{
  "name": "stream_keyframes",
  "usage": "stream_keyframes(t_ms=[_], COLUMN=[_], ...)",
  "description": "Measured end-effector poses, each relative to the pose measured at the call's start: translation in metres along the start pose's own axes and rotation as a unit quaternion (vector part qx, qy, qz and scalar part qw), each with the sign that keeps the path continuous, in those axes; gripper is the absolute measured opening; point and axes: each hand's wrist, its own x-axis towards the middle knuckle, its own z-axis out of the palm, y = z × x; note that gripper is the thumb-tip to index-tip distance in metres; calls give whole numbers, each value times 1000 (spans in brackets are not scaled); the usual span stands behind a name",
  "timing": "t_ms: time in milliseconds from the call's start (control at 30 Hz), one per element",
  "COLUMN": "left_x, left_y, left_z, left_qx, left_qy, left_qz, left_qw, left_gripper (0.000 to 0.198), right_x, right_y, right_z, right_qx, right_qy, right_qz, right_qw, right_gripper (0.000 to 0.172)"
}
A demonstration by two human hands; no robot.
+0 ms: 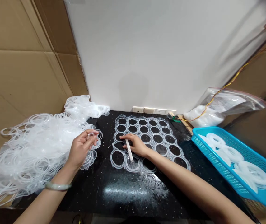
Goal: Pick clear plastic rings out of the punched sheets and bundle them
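A pale green bangle (58,186) circles the person's left wrist, and near it on the black speckled stone surface (123,199) a scatter of fine pale crumbs (144,189) catches the light. The left hand (82,147) is raised, its thumb and fingertips pinched on a thin clear plastic ring (92,134) close to the edge of a large tangled heap of similar clear rings (30,152). The right hand (134,145) lies palm down with its fingers extended, resting on a flat grid of clear plastic rings (151,140). A narrow white flat stick (129,150) runs out from beneath that hand, and whether the hand grips it cannot be told. Roughly two dozen rings already sit side by side in the grid, while the loose heap holds far more. To the right, a bright blue plastic mesh basket (231,165) carries bunched white rings (233,158). Beyond it lies a clear zip bag (226,107) of white material, with an orange wire (240,70) running above. Farther back are a white wall socket strip (153,110), a white wall (147,53) and brown cardboard sheets (23,62)
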Motion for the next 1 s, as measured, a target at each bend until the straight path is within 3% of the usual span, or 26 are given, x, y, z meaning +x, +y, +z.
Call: stream_keyframes(t_ms=[33,100,167,233,267,333,400,500,633,700,800,900,1000], left_x=[-2,-7,-13,-21,-26,-34,-44,-61,-90,-103,-115,-121,-124], left_y=[1,2,4,9,13,23,34,44,39,32,28,32,36], left_z=[-6,-14,-16,-10,-4,12,37,91,183,224,268,291,300], left_qx=[93,240,297,292,275,231,196,166,143,188,300,383,392], left_qy=[-3,-12,20,98,103,41,-92,-294,-447,-473,-444,-417,-410], left_qz=[57,198,284,279,253,224,229,201,112,101,114,106,79], left_qw=[994,950,911,909,922,946,949,920,876,855,836,817,820], left_gripper=[11,4,7,17,18,14,9,16,26,27,31,32,33], right_x=[0,-1,-4,-7,-9,-10,-8,-3,-1,-5,-13,-19,-19], right_y=[-2,-8,-13,-14,-12,-4,10,37,71,83,92,93,90], right_z=[-1,-4,-11,-24,-35,-64,-101,-159,-204,-210,-208,-209,-213], right_qx=[15,49,74,78,77,64,2,-172,-263,-296,-337,-369,-381], right_qy=[0,5,24,58,76,102,100,81,64,41,5,-27,-68], right_qz=[10,35,59,77,88,116,160,236,273,276,265,256,251], right_qw=[1000,998,995,992,990,986,982,953,923,914,903,893,887], right_gripper=[39,35,32,29,28,29,32,26,11,14,19,24,26])
